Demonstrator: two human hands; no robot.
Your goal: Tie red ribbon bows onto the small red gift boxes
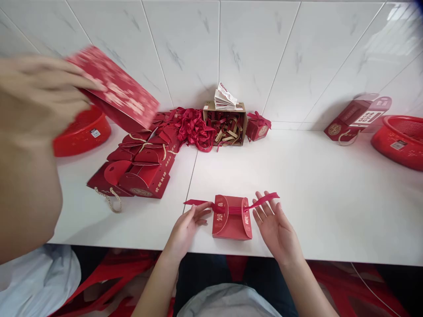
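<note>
A small red gift box (pixel 232 226) with curved flaps and pale lettering stands on the white table near its front edge. Dark red ribbon (pixel 235 210) passes through its top, one end sticking out to each side. My left hand (pixel 190 226) is beside the box on the left, fingers spread near the left ribbon end; whether they touch it I cannot tell. On the other side, my right hand (pixel 276 229) lies palm up with fingers stretched out, and the right ribbon end crosses over its fingers. Neither hand is closed around anything.
A co-worker's hand (pixel 49 92) swings a red printed box (pixel 119 86) above several rope-handled red boxes (pixel 145 171). Behind are a ribbon pile (pixel 196 127), an open carton (pixel 244 125) and a ribboned box (pixel 258 125). Red baskets (pixel 401 147) flank the table; another box (pixel 357 116) leans right.
</note>
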